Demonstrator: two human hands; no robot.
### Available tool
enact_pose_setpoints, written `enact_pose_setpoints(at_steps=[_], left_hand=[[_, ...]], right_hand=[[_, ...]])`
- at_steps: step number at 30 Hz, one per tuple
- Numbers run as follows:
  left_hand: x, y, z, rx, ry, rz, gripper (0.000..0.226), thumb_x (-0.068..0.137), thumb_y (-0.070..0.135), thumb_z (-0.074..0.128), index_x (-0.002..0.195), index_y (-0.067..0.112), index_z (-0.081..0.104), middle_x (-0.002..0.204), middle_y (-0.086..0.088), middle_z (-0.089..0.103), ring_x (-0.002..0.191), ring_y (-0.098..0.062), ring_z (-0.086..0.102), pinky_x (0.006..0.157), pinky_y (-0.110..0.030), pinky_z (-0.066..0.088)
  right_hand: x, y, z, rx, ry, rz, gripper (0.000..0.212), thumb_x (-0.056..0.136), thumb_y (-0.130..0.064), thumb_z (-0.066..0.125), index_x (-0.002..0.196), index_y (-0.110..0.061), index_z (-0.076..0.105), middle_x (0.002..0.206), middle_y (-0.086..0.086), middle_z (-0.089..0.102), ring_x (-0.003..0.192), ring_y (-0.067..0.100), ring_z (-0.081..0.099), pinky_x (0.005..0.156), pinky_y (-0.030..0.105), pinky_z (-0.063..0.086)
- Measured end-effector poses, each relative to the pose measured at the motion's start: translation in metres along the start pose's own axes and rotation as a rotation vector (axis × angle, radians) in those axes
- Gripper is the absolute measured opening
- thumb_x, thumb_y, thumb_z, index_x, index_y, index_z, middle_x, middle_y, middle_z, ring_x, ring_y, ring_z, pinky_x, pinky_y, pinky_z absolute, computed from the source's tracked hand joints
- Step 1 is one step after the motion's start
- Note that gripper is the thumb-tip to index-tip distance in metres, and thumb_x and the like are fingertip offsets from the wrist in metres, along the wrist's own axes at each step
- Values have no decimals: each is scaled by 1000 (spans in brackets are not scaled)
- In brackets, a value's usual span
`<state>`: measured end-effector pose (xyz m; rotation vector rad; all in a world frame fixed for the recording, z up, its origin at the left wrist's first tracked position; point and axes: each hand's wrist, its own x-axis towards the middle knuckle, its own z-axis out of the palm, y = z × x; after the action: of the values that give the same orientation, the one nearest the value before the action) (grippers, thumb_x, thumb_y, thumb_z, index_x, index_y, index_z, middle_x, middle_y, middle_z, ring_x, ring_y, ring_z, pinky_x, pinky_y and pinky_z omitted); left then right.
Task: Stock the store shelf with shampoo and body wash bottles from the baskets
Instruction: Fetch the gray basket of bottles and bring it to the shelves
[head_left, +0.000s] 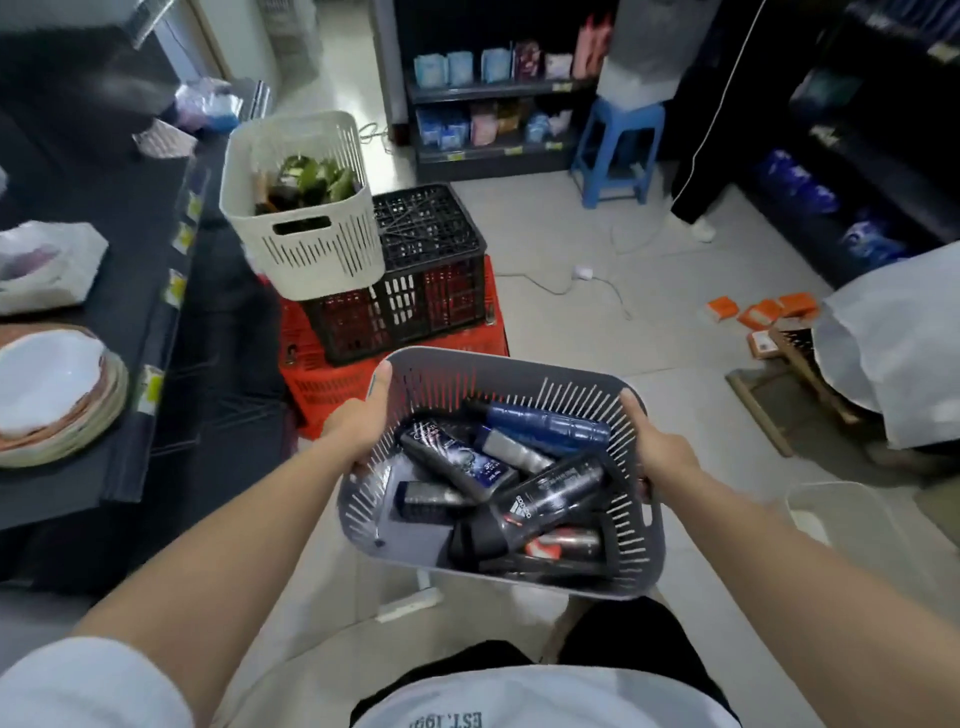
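Tiled floor; grey basket (498, 371) (dark bottles (550, 499))

Stacked crates (415, 291) block ahead-left (white basket (306, 208) atop); floor (597, 249) right open.

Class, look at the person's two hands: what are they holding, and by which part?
Both hold one grey slotted plastic basket of dark bottles: the left hand grips its left rim, the right hand its right rim.

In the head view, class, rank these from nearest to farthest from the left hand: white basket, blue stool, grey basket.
1. Grey basket, held by the left hand.
2. White basket, on the crates ahead.
3. Blue stool, far back on the right.
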<state>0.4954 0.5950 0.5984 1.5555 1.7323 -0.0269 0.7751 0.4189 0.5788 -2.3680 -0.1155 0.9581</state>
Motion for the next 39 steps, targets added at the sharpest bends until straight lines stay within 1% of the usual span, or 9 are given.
enact_pose_setpoints(at_steps=[7,13,21,24,26,28,30,34,39], left_hand=[[54,83,11,79,32,-17,110,72,89,-3,70,1,62,63,-18,63,68,-33,67,74,-40,53],[89,143,48,32,121,-138,105,64,94,-3,47,6,52,48,-13,59,58,-31,65,63,-35,47],[133,244,54,-165,223,-275,122,66,92,-2,82,-4,71,80,-22,66,80,-33,63,91,-46,47],[160,262,47,-273,210,-315,139,56,102,9,119,-11,60,116,-33,61,104,-46,60,94,-51,46],[184,271,39,-349,213,-316,148,49,106,20,126,-18,47,122,-40,54,97,-53,60,87,-52,50],[197,291,28,-403,231,-270,136,56,103,25,102,-20,59,89,-40,63,68,-45,62,68,-47,53],[213,312,16,-434,266,-235,110,65,96,27,74,-9,56,46,-17,47,40,-29,49,50,-36,46],[262,330,-8,-585,242,-222,128,68,95,30,128,-18,39,43,-5,35,34,-21,41,43,-29,41],[307,343,-24,-687,293,-280,123,72,92,26,134,-15,36,42,-5,38,33,-21,43,42,-28,43]], right_hand=[[90,-41,-5,11,-44,-10,100,56,-94,47,87,-2,67,76,15,69,64,30,66,50,30,48],[190,-87,-26,-135,-192,-69,98,56,-93,49,86,0,62,81,15,69,71,31,66,73,41,56],[286,-223,-72,-268,-201,-269,90,59,-90,51,72,-1,63,66,13,65,61,28,64,65,36,55],[311,-277,-76,-286,-200,-340,95,57,-92,50,69,1,65,61,13,66,55,27,65,57,32,52],[327,-315,-73,-255,-170,-390,90,60,-89,52,71,0,60,68,11,63,65,29,63,68,37,54],[346,-358,-63,-252,-160,-455,85,63,-87,54,82,-4,57,83,10,63,81,32,64,79,39,53],[361,-401,-51,-271,-180,-493,97,57,-91,53,93,-1,63,88,12,66,83,34,64,81,40,53],[388,-474,-24,-318,-239,-541,88,53,-90,58,73,-4,57,68,11,61,63,28,61,75,42,56],[410,-577,20,-515,-295,-702,92,59,-89,52,75,0,66,52,11,61,49,23,62,43,25,38]])
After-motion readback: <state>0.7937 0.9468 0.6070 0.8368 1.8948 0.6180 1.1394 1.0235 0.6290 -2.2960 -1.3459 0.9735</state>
